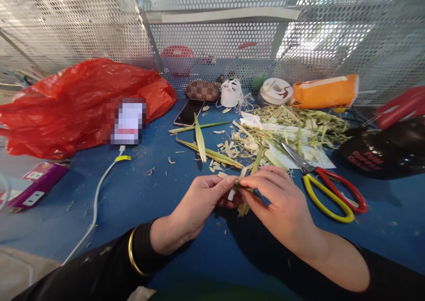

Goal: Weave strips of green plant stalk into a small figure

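Note:
My left hand [202,203] and my right hand [282,199] meet over the blue table, their fingertips pinched on a small piece of folded leaf strips [232,194]. Pale and green ends stick out between the fingers; much of the piece is hidden behind them. Just beyond the hands lie loose long green leaves [200,137] and many cut scraps [229,148]. Scissors [327,190] with one red and one yellow handle rest on the table to the right of my right hand, touched by neither hand.
A heap of leaf strips [318,124] covers white paper at the back right, near a tape roll [276,90], an orange packet [325,93] and a black object [381,150]. Left are a red plastic bag [83,97], a lit phone [128,124] and its cable [96,203]. Perforated metal panels [212,40] stand behind.

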The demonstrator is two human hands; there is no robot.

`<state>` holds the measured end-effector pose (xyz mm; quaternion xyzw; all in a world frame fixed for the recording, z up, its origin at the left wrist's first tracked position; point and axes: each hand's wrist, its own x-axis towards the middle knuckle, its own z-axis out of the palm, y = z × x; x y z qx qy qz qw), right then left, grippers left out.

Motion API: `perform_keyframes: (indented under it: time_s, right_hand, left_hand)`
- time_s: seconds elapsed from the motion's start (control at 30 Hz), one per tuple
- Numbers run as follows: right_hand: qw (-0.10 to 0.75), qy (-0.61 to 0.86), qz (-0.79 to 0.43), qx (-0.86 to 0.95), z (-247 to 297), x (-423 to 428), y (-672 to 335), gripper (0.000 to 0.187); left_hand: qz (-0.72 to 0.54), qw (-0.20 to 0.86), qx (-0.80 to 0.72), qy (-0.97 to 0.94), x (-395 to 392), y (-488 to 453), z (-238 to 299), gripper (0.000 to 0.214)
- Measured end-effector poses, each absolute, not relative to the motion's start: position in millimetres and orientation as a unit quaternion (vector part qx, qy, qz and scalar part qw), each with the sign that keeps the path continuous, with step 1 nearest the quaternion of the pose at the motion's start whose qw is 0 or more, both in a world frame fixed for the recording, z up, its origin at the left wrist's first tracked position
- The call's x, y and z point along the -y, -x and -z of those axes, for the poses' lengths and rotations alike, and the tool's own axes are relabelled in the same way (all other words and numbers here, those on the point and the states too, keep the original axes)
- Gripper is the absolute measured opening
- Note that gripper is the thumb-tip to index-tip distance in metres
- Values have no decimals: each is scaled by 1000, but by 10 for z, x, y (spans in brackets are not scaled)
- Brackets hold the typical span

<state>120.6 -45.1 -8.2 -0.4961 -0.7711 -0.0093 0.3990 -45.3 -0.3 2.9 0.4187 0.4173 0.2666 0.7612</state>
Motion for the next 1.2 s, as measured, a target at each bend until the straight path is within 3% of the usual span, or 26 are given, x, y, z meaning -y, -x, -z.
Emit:
perform_keyframes:
  time_s: [0.3, 0.6, 0.73, 0.87, 1.07, 1.2]
  right_hand:
    - [289, 426, 96, 852, -29, 418, -1318, 20]
    - [345, 443, 29, 827, -58, 372, -1351, 25]
    - [361, 450, -3, 816, -42, 354, -1350, 17]
    - [365, 425, 29, 828, 0, 329, -1396, 13]
    - [275, 327, 126, 895, 13, 319, -1516, 19]
    - [322, 346, 88, 877, 0, 336, -1479, 16]
  left_hand:
    - [-201, 767, -419, -442, -25, 491, -78, 33]
    - [-197, 777, -374, -466, -45, 504, -86, 25]
    - [-197, 761, -383, -486, -50, 500, -86, 22]
    - [-192, 762, -400, -472, -65, 507, -111, 20]
    - [-202, 786, -394, -430, -104, 537, -91, 20]
    - [-196, 778, -399, -444, -105, 523, -67, 20]
